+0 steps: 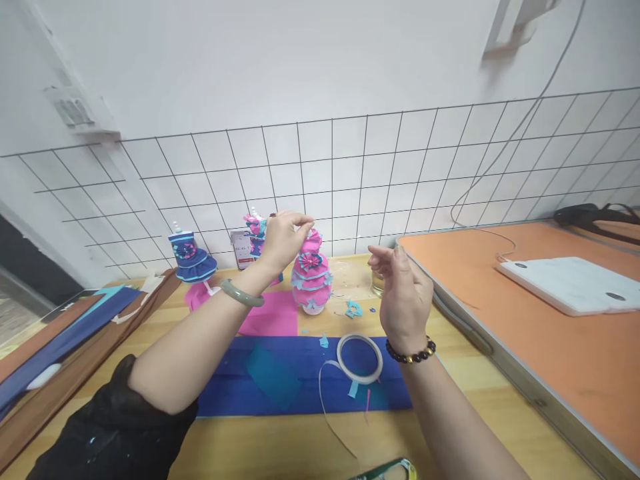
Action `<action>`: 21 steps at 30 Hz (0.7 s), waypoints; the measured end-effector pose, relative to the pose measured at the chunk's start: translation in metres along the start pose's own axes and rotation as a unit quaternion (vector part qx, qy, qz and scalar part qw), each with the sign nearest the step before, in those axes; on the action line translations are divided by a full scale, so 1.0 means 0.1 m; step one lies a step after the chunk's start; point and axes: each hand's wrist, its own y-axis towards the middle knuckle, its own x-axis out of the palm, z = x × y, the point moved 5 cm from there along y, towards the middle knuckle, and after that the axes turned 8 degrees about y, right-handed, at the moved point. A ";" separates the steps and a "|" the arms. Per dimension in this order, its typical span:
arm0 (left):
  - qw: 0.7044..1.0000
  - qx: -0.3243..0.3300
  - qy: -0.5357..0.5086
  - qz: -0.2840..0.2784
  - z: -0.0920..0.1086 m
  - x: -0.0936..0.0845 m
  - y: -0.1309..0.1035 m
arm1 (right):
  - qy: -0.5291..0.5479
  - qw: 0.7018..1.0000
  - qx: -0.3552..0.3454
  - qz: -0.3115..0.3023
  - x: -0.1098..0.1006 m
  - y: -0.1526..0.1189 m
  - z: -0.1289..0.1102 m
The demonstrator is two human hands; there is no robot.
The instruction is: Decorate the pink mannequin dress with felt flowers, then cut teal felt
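A miniature pink paper dress on a stand [311, 272], with light blue trims and a pleated rosette, stands upright on the wooden table. My left hand [286, 239] is at its top, thumb and fingertips pinched together where the stand's tip would be; the tip itself is hidden. To the right of the dress, my right hand [406, 300] is raised above the table, fingers partly bent and thumb apart, with nothing visible in it. Below lies a blue paper sheet [225, 380] bearing a roll of double-sided tape [340, 353] with a loose strip.
A blue miniature dress [193, 257] stands at left, another pink-and-blue one [256, 233] behind my left hand. Teal scraps [354, 309] and pink paper [270, 313] lie around. Scissors [390, 470] sit at the front edge. Folded coloured papers [75, 353] are left; an orange board [540, 360] is right.
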 end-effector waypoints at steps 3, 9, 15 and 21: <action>1.000 -0.009 -0.009 0.008 -0.07 0.03 0.01 | -0.009 1.000 -0.003 -0.001 -0.01 0.01 0.02; 0.998 -0.044 -0.039 -0.010 -0.12 0.07 0.04 | -0.010 1.000 -0.005 -0.009 -0.01 0.01 0.02; 0.996 -0.053 -0.066 -0.040 -0.12 0.08 0.04 | -0.016 1.000 -0.010 -0.013 -0.01 0.00 0.01; 0.992 -0.060 -0.097 -0.046 -0.14 0.12 0.04 | 0.003 1.000 0.008 -0.014 0.01 0.02 0.03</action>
